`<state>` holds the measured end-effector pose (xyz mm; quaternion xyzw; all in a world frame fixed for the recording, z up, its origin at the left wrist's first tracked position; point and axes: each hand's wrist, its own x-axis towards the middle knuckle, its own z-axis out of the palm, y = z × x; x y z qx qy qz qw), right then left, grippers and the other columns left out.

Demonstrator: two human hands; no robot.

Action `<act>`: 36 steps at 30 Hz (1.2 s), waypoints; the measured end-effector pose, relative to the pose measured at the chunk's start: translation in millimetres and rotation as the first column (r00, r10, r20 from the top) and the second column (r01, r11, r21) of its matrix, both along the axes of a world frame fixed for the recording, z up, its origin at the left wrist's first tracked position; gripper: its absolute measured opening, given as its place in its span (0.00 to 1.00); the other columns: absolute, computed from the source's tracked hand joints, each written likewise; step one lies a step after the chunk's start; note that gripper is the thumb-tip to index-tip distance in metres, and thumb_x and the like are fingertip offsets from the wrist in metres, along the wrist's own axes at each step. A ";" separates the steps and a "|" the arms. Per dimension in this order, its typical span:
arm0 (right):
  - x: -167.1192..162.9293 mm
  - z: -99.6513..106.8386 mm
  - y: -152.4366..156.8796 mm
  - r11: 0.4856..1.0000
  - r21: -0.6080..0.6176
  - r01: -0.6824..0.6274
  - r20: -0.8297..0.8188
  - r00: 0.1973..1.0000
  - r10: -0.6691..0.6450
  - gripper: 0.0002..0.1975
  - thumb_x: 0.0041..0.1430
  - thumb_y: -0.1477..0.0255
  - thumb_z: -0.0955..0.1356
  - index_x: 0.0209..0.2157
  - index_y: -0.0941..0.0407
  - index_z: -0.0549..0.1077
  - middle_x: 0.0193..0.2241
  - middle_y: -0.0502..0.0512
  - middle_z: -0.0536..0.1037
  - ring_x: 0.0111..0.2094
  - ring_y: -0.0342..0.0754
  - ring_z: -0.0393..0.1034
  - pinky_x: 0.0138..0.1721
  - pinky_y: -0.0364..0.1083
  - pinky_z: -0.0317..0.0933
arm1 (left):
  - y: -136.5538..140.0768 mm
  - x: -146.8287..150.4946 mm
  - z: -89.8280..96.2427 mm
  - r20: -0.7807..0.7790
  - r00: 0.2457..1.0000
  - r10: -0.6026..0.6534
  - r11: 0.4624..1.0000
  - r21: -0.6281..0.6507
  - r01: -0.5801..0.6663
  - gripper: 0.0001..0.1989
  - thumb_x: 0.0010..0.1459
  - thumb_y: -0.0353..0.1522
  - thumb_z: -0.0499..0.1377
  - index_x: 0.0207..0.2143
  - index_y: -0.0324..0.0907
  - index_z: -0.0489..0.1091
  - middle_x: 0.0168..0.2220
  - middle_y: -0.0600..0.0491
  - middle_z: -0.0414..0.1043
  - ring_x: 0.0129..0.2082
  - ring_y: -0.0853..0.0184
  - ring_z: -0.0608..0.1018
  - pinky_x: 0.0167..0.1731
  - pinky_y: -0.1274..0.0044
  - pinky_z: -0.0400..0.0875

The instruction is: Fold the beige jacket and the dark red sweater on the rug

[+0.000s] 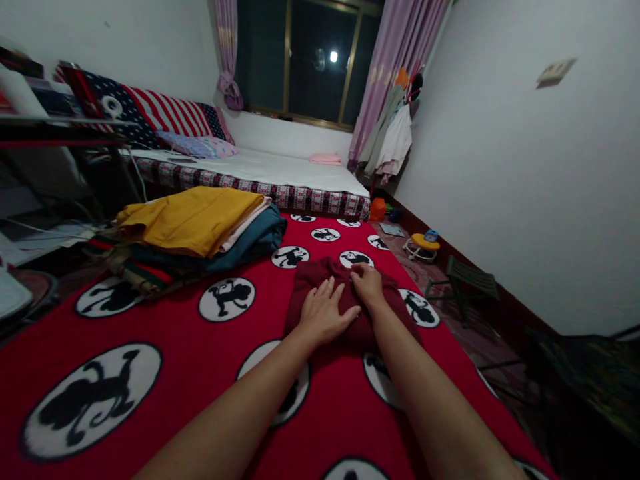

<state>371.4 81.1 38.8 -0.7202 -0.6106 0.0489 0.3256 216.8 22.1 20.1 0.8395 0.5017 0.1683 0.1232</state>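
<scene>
A dark maroon garment (pixel 365 330), folded into a compact bundle, lies on the red blanket (pixel 185 360) with black monkey figures in white circles. My left hand (pixel 326 312) rests flat on the garment's left and middle part, its fingers spread and its thumb pointing right. Near the garment's far edge, my right hand (pixel 369 287) has its fingers bent inward and pinching the cloth. Farther left on the blanket is a stack of folded clothes, with a mustard-yellow piece (pixel 195 217) on top and a teal one (pixel 255 237) beneath.
Beyond the blanket stands a bed (pixel 290 167) with a white cover and a flag-patterned cushion (pixel 165 107). A cluttered desk (pixel 60 130) is at the left. Along the right wall are a small yellow stool (pixel 425 242), a folding stool (pixel 467 280) and hanging clothes (pixel 395 140).
</scene>
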 end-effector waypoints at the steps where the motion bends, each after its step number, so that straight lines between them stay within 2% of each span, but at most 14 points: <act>1: 1.8 -7.7 2.4 1.000 -0.011 0.022 -0.025 0.999 -0.022 0.16 0.57 0.75 0.62 0.44 0.61 0.76 0.42 0.59 0.80 0.43 0.46 0.73 0.46 0.41 0.61 | 4.1 -0.4 1.6 -0.001 1.000 0.018 1.000 -0.006 -0.018 0.39 0.60 0.56 0.42 0.64 0.41 0.55 0.67 0.45 0.49 0.66 0.55 0.56 0.62 0.62 0.52; 4: 8.6 -20.2 4.4 0.998 -0.022 0.059 -0.033 0.998 -0.060 0.16 0.60 0.72 0.60 0.43 0.62 0.76 0.40 0.61 0.80 0.41 0.48 0.74 0.44 0.42 0.61 | 23.9 -2.4 7.2 -0.026 0.995 0.096 0.995 0.015 -0.096 0.36 0.61 0.52 0.45 0.62 0.37 0.59 0.66 0.44 0.54 0.61 0.51 0.62 0.57 0.62 0.60; 9: 8.6 -14.3 2.5 0.998 -0.066 0.019 -0.004 1.000 -0.020 0.21 0.63 0.61 0.59 0.35 0.58 0.79 0.35 0.58 0.81 0.38 0.49 0.74 0.38 0.42 0.61 | 56.3 -2.6 8.6 -0.069 0.960 0.271 0.962 0.056 -0.268 0.27 0.63 0.40 0.47 0.60 0.37 0.61 0.65 0.43 0.55 0.56 0.50 0.67 0.51 0.64 0.67; 12: 0.8 -4.4 6.7 0.977 -0.205 0.051 0.041 0.998 -0.043 0.25 0.61 0.53 0.60 0.35 0.56 0.80 0.37 0.61 0.81 0.40 0.52 0.75 0.38 0.44 0.61 | 60.1 -0.3 5.0 -0.065 0.951 0.304 0.951 0.086 -0.298 0.26 0.63 0.40 0.46 0.60 0.37 0.62 0.65 0.43 0.55 0.54 0.51 0.68 0.48 0.64 0.69; 15: -7.7 6.4 15.2 0.922 -0.365 0.127 0.096 0.990 -0.099 0.28 0.54 0.47 0.63 0.36 0.57 0.80 0.40 0.65 0.80 0.44 0.57 0.74 0.40 0.48 0.63 | 57.8 0.2 2.9 -0.063 0.952 0.298 0.951 0.099 -0.291 0.26 0.63 0.40 0.47 0.60 0.37 0.61 0.65 0.43 0.55 0.54 0.51 0.68 0.47 0.65 0.69; 17: -12.0 10.5 19.6 0.897 -0.414 0.152 0.127 0.986 -0.109 0.25 0.51 0.49 0.67 0.35 0.56 0.79 0.41 0.65 0.79 0.44 0.58 0.74 0.41 0.49 0.63 | 56.8 -0.1 2.7 -0.063 0.954 0.294 0.952 0.103 -0.287 0.27 0.63 0.40 0.47 0.61 0.37 0.60 0.65 0.43 0.55 0.53 0.51 0.68 0.47 0.66 0.70; 19: -14.8 10.3 20.5 0.898 -0.411 0.159 0.135 0.984 -0.112 0.20 0.50 0.53 0.69 0.35 0.54 0.79 0.42 0.62 0.79 0.45 0.57 0.74 0.41 0.49 0.63 | 56.7 -0.4 3.0 -0.064 0.953 0.297 0.952 0.100 -0.290 0.27 0.63 0.40 0.47 0.61 0.36 0.60 0.65 0.43 0.55 0.54 0.51 0.68 0.47 0.66 0.70; 21: -16.0 6.4 18.1 0.915 -0.369 0.162 0.111 0.985 -0.129 0.16 0.51 0.56 0.69 0.35 0.52 0.78 0.40 0.59 0.80 0.44 0.56 0.74 0.40 0.49 0.63 | 57.0 -0.4 3.3 -0.066 0.953 0.297 0.952 0.099 -0.290 0.27 0.64 0.40 0.47 0.61 0.37 0.60 0.65 0.43 0.55 0.54 0.51 0.68 0.47 0.65 0.70; 25: -15.0 -3.4 12.0 0.952 -0.211 0.221 0.030 0.975 -0.219 0.13 0.52 0.59 0.68 0.35 0.50 0.77 0.38 0.55 0.81 0.43 0.54 0.75 0.39 0.48 0.64 | 56.7 -0.7 2.9 -0.061 0.959 0.277 0.957 0.103 -0.270 0.25 0.64 0.41 0.46 0.61 0.43 0.62 0.65 0.45 0.54 0.53 0.51 0.68 0.46 0.63 0.70; 30: -13.7 -6.5 14.9 0.950 -0.139 0.280 0.087 0.959 -0.270 0.09 0.52 0.67 0.66 0.33 0.53 0.77 0.37 0.58 0.80 0.41 0.54 0.75 0.40 0.47 0.64 | 56.7 -0.7 1.8 -0.059 0.960 0.272 0.959 0.101 -0.266 0.24 0.64 0.41 0.46 0.61 0.49 0.63 0.65 0.48 0.54 0.52 0.51 0.69 0.44 0.63 0.71; 34: -15.2 -5.5 19.0 0.945 -0.154 0.287 0.194 0.947 -0.256 0.10 0.52 0.72 0.66 0.34 0.56 0.78 0.39 0.62 0.80 0.43 0.55 0.74 0.40 0.47 0.64 | 55.0 -0.1 2.9 -0.069 0.956 0.284 0.954 0.118 -0.275 0.25 0.64 0.41 0.48 0.60 0.46 0.63 0.65 0.47 0.55 0.50 0.51 0.70 0.40 0.64 0.72; 36: -16.6 -5.0 19.6 0.937 -0.176 0.302 0.224 0.939 -0.260 0.11 0.53 0.72 0.66 0.36 0.57 0.78 0.40 0.62 0.80 0.43 0.55 0.74 0.41 0.47 0.65 | 53.5 -1.0 3.9 -0.079 0.957 0.279 0.950 0.171 -0.262 0.23 0.63 0.39 0.49 0.58 0.45 0.66 0.66 0.48 0.54 0.49 0.52 0.70 0.39 0.65 0.72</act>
